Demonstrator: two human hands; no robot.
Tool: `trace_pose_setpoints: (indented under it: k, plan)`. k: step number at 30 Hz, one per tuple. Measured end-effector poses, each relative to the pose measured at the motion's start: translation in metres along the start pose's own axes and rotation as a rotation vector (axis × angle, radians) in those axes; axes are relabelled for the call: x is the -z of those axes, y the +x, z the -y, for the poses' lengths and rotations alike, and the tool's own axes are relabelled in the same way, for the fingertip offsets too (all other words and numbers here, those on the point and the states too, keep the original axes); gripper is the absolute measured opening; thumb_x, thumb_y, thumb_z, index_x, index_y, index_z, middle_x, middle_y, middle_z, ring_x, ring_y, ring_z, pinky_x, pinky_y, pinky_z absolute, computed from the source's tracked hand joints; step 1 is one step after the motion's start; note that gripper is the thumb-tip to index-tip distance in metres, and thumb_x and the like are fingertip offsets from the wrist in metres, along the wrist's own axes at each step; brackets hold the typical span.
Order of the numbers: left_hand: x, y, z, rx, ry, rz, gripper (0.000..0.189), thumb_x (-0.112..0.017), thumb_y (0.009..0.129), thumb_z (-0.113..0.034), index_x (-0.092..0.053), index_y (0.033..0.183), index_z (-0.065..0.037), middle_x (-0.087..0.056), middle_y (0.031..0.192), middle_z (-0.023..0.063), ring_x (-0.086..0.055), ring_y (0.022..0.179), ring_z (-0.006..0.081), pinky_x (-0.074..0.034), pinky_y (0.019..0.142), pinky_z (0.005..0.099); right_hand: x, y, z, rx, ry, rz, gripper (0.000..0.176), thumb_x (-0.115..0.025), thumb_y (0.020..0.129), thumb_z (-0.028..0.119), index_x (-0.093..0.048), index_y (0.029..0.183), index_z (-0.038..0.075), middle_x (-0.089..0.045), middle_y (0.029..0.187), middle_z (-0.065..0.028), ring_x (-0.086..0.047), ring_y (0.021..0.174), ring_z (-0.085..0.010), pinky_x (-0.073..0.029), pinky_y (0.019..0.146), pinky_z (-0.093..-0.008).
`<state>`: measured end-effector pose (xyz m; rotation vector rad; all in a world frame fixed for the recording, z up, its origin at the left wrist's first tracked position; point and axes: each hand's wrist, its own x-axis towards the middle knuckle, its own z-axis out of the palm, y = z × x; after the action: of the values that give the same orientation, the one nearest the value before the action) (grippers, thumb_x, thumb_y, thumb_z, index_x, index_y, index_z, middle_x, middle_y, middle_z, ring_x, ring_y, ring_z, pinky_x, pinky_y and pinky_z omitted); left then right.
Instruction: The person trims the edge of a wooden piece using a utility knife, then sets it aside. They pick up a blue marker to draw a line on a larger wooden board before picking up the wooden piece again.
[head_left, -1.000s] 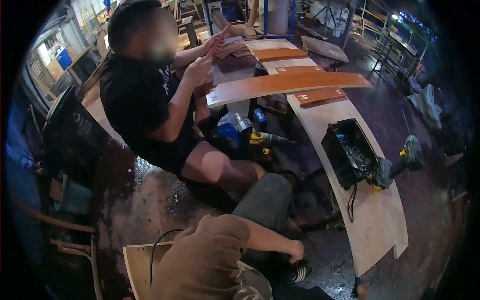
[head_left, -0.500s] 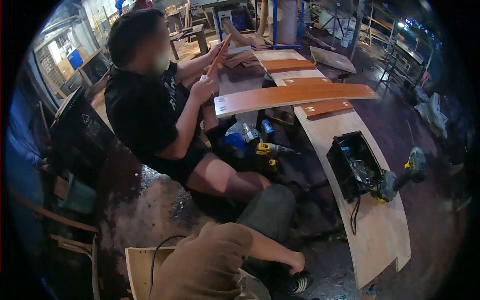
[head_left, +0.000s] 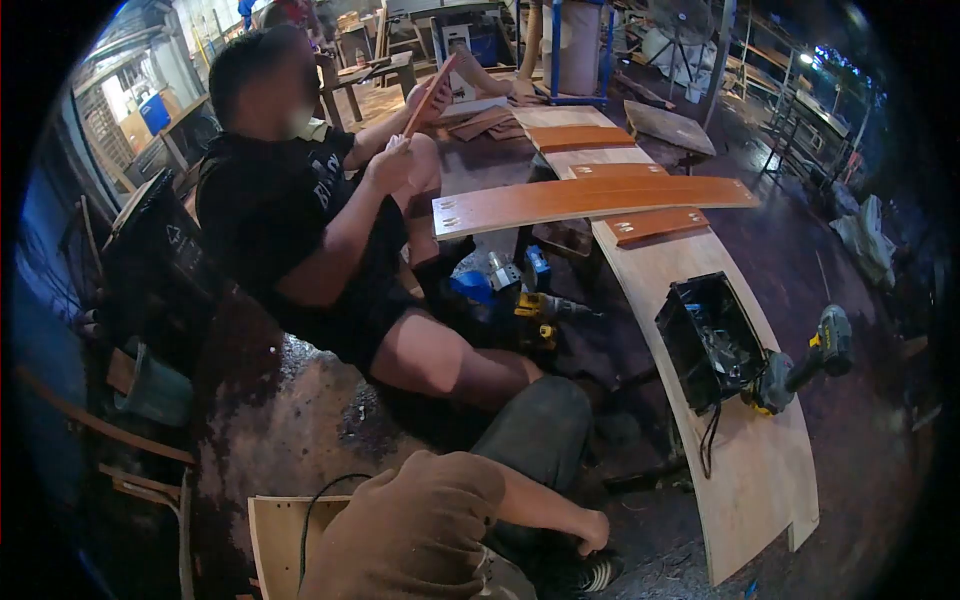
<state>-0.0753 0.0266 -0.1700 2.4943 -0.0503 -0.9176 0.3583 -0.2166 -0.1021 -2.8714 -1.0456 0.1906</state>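
At the bottom a bare forearm comes out of my brown sleeve (head_left: 440, 490). It ends in my left hand (head_left: 594, 532), which hangs beside my bent knee (head_left: 540, 415), above a striped sandal (head_left: 600, 574). Its fingers look curled in, with nothing visible in them. My right hand is out of view. Across from me, a seated person in a black shirt (head_left: 290, 200) holds up a narrow reddish-brown wood strip (head_left: 430, 97) in both hands, with something small and whitish at the nearer hand. A long stained board (head_left: 590, 193) lies across shorter stained pieces on a pale curved panel (head_left: 760, 470).
A black bin of small hardware (head_left: 712, 340) and cordless drills (head_left: 830, 340) sit on the panel. On the floor are a yellow drill (head_left: 545, 305) and a blue object (head_left: 470, 287). A dark bucket (head_left: 158, 385) stands at left, a wooden seat (head_left: 270, 540) behind my sleeve.
The person in black leans a little farther left, and the wood strip is held slightly higher. The view has shifted slightly. My left hand stays by the knee.
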Motion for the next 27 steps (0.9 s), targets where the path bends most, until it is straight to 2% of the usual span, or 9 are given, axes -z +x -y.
trace_pose_setpoints:
  k: [5,9,11,17,18,19,20,23,27]
  plan:
    - [0.012,-0.016,-0.004,-0.014,-0.029,-0.004,0.041,-0.073,0.078,-0.033,-0.076,0.115,-0.014,-0.074,0.112,0.011,-0.069,0.104,0.0324,-0.054,0.083,0.0487,0.006,-0.007,-0.001,-0.022,0.012,-0.029,0.054,-0.062,0.093,0.042,-0.06,0.131,0.003,-0.07,0.11,-0.0254,-0.067,0.098,-0.0423,-0.051,0.083,-0.0492]
    - [0.025,-0.035,-0.01,0.029,-0.054,-0.035,0.039,-0.072,0.078,-0.032,-0.076,0.112,-0.013,-0.074,0.11,0.0109,-0.069,0.102,0.0325,-0.054,0.081,0.0487,0.011,-0.012,-0.007,-0.044,0.028,-0.063,0.056,-0.061,0.093,0.043,-0.059,0.133,0.004,-0.07,0.111,-0.0254,-0.067,0.099,-0.0428,-0.051,0.084,-0.0494]
    - [0.021,-0.029,-0.006,0.031,-0.024,-0.062,0.047,-0.073,0.078,-0.045,-0.077,0.112,-0.014,-0.075,0.107,0.0121,-0.069,0.103,0.0318,-0.052,0.087,0.0482,0.011,-0.013,-0.01,-0.048,0.041,-0.086,0.056,-0.061,0.094,0.043,-0.059,0.134,0.004,-0.07,0.111,-0.0254,-0.067,0.1,-0.043,-0.051,0.084,-0.0495]
    - [0.039,-0.05,-0.01,0.052,-0.041,-0.061,0.041,-0.068,0.078,-0.038,-0.076,0.109,-0.012,-0.075,0.102,0.013,-0.07,0.1,0.0339,-0.055,0.083,0.0489,0.008,0.002,-0.024,-0.09,0.183,-0.254,0.058,-0.061,0.094,0.044,-0.057,0.137,0.004,-0.07,0.113,-0.0253,-0.067,0.102,-0.0437,-0.051,0.085,-0.0499]
    - [0.039,-0.051,-0.01,0.053,-0.059,-0.11,0.039,-0.067,0.078,-0.037,-0.076,0.106,-0.011,-0.074,0.102,0.0135,-0.07,0.1,0.0341,-0.055,0.082,0.0492,0.027,-0.011,0.01,-0.174,0.081,-0.277,0.055,-0.056,0.099,0.035,-0.049,0.144,0.004,-0.067,0.121,-0.0239,-0.064,0.11,-0.0439,-0.05,0.091,-0.0488]
    - [0.037,-0.05,-0.009,0.05,-0.081,-0.156,0.038,-0.066,0.079,-0.037,-0.076,0.104,-0.01,-0.074,0.103,0.0139,-0.07,0.101,0.0343,-0.055,0.082,0.0495,-0.017,0.018,-0.054,0.101,0.087,-0.413,0.05,-0.051,0.103,0.025,-0.044,0.152,0.017,-0.058,0.138,-0.0224,-0.058,0.122,-0.0438,-0.045,0.1,-0.0503]
    - [0.033,-0.043,-0.007,-0.009,-0.047,-0.119,0.038,-0.066,0.079,-0.037,-0.076,0.104,-0.01,-0.074,0.103,0.0139,-0.07,0.101,0.0343,-0.055,0.082,0.0495,0.007,0.004,-0.023,-0.151,0.193,-0.259,0.05,-0.052,0.102,0.027,-0.046,0.15,0.013,-0.057,0.138,-0.0257,-0.055,0.125,-0.0451,-0.045,0.1,-0.0509]
    - [0.033,-0.034,-0.005,-0.005,-0.025,-0.062,0.041,-0.061,0.088,-0.04,-0.07,0.117,-0.011,-0.073,0.11,0.0133,-0.068,0.105,0.0346,-0.055,0.087,0.0508,0.048,-0.015,0.031,-0.308,0.12,-0.245,0.048,-0.055,0.099,0.027,-0.052,0.141,0.003,-0.064,0.123,-0.0275,-0.062,0.111,-0.0471,-0.049,0.091,-0.0526]
    - [0.042,-0.044,-0.009,0.005,-0.022,-0.063,0.05,-0.059,0.091,-0.045,-0.063,0.13,-0.014,-0.071,0.117,0.0132,-0.066,0.11,0.0342,-0.054,0.091,0.0497,0.009,0.002,-0.04,-0.282,0.076,-0.341,0.052,-0.056,0.093,0.023,-0.051,0.142,0.007,-0.066,0.117,-0.0275,-0.063,0.106,-0.0488,-0.05,0.086,-0.055]
